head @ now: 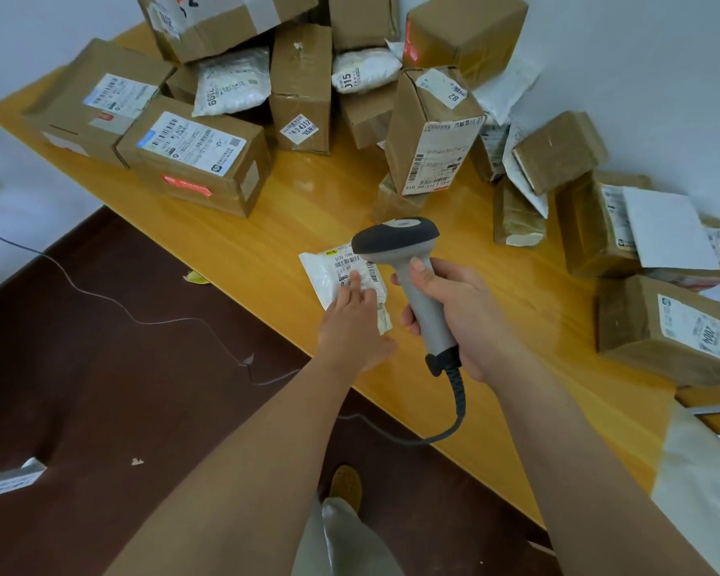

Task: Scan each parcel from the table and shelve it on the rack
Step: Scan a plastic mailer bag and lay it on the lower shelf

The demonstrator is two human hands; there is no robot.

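Observation:
A small white bag parcel (pixel 332 273) with a barcode label lies flat near the front edge of the yellow wooden table (pixel 267 226). My left hand (pixel 352 326) rests on it with straight fingers pressing the label. My right hand (pixel 454 309) grips the handle of a grey barcode scanner (pixel 408 259), whose dark head hangs just above the bag's far right corner. The scanner's coiled cable (pixel 454 413) drops off the table edge.
Many taped cardboard boxes (pixel 196 155) and white bags (pixel 233 83) are piled along the table's back and right side against the wall. Dark brown floor (pixel 100 367) lies to the left, with a thin cable across it. A metal rack corner (pixel 9 478) shows at lower left.

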